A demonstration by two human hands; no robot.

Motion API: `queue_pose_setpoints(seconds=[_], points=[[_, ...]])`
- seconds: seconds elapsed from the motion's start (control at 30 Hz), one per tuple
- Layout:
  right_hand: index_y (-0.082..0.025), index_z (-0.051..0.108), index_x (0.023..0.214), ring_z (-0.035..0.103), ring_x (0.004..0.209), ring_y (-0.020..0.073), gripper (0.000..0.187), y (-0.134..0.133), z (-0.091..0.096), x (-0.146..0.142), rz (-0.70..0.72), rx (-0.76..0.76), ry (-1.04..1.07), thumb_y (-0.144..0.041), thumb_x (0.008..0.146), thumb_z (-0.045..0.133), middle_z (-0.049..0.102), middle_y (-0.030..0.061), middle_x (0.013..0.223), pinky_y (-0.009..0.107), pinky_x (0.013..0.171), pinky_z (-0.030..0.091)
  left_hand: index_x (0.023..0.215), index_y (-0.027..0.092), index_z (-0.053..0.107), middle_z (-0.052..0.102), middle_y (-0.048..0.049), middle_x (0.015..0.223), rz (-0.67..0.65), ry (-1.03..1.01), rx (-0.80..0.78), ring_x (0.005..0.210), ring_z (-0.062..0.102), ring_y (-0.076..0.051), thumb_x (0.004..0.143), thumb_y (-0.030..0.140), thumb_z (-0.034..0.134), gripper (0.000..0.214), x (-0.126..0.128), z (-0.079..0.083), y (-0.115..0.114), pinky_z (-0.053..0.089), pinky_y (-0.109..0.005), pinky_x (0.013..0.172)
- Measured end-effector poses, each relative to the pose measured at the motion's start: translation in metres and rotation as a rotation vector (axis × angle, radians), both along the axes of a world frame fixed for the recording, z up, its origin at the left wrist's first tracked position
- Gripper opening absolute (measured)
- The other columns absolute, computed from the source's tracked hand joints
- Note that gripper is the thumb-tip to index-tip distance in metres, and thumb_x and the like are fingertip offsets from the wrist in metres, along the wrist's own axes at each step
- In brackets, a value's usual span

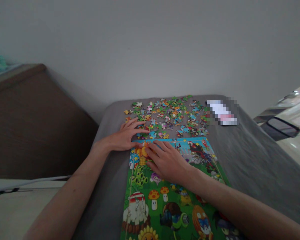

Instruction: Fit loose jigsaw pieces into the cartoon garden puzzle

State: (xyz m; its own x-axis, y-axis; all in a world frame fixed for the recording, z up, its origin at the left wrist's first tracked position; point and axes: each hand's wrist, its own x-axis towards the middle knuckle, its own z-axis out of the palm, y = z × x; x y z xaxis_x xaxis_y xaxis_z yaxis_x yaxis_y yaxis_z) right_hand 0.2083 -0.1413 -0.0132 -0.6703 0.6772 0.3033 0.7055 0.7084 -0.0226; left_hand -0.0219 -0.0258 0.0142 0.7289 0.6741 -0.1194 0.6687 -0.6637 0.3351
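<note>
The cartoon-printed puzzle board lies nearest on the grey-covered bench, a thin border line framing its picture. Over its far left part is the right hand, fingers bent; I cannot tell whether its grip has a piece. The left hand, grip released, spreads at that corner. Beyond, loose puzzle pieces lie scattered, a phone to their right.

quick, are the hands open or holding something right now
Left hand: open, spread by the loose puzzle pieces.
Right hand: over the picture board; whether it grips anything cannot be told.
</note>
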Motion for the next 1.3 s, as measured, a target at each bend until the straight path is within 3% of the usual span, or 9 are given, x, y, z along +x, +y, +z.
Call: queue_pose_setpoints(seconds=[0.53, 0.73, 0.87, 1.03, 1.2, 1.3], points=[[-0.014, 0.065, 0.127, 0.058, 0.116, 0.0264, 0.031, 0.003, 0.000, -0.001, -0.011, -0.055, 0.041, -0.034, 0.106, 0.054, 0.070, 0.0104, 0.121, 0.040, 0.098, 0.046, 0.145, 0.039, 0.058, 0.030, -0.0014, 0.172, -0.025, -0.015, -0.035, 0.161, 0.010, -0.037, 0.095, 0.063, 0.062, 0.055, 0.001, 0.003, -0.004, 0.017, -0.067, 0.126], [-0.015, 0.067, 0.123, 0.060, 0.108, 0.0260, 0.032, 0.006, 0.003, -0.001, -0.002, -0.016, 0.026, -0.036, 0.108, 0.050, 0.072, 0.0089, 0.116, 0.040, 0.093, 0.046, 0.147, 0.034, 0.057, 0.037, -0.0060, 0.168, -0.112, -0.144, -0.027, 0.159, 0.024, -0.032, 0.096, 0.070, 0.057, 0.062, 0.010, 0.018, 0.003, 0.021, -0.057, 0.129], [-0.017, 0.071, 0.112, 0.061, 0.106, 0.0254, 0.030, 0.011, 0.003, 0.000, 0.007, 0.028, 0.032, -0.034, 0.109, 0.046, 0.074, 0.0073, 0.113, 0.040, 0.093, 0.045, 0.142, 0.030, 0.061, 0.048, -0.0062, 0.161, -0.117, -0.192, 0.041, 0.154, 0.035, -0.029, 0.099, 0.064, 0.053, 0.055, 0.032, 0.025, 0.019, 0.025, -0.053, 0.128], [-0.016, 0.071, 0.108, 0.060, 0.103, 0.0259, 0.028, 0.014, 0.004, -0.002, 0.029, 0.034, 0.048, -0.031, 0.109, 0.048, 0.073, 0.0078, 0.107, 0.040, 0.089, 0.047, 0.138, 0.025, 0.064, 0.062, -0.0062, 0.149, -0.078, -0.190, 0.150, 0.143, 0.048, -0.026, 0.100, 0.048, 0.051, 0.045, 0.075, 0.021, 0.052, 0.033, -0.049, 0.124], [-0.015, 0.070, 0.110, 0.059, 0.109, 0.0266, 0.027, 0.017, -0.002, -0.001, 0.050, 0.030, 0.100, -0.037, 0.105, 0.056, 0.070, 0.0092, 0.111, 0.039, 0.093, 0.049, 0.141, 0.021, 0.063, 0.066, -0.0083, 0.139, 0.116, 0.128, 0.357, 0.131, 0.058, -0.024, 0.099, 0.030, 0.050, 0.044, 0.125, 0.020, 0.094, 0.042, -0.037, 0.115], [-0.015, 0.071, 0.111, 0.058, 0.111, 0.0269, 0.028, 0.019, -0.006, 0.001, 0.053, 0.022, 0.118, -0.039, 0.105, 0.057, 0.070, 0.0098, 0.114, 0.040, 0.096, 0.050, 0.144, 0.019, 0.061, 0.063, -0.0131, 0.141, 0.182, 0.221, 0.404, 0.130, 0.059, -0.028, 0.100, 0.028, 0.050, 0.046, 0.145, 0.019, 0.120, 0.045, -0.039, 0.111]])
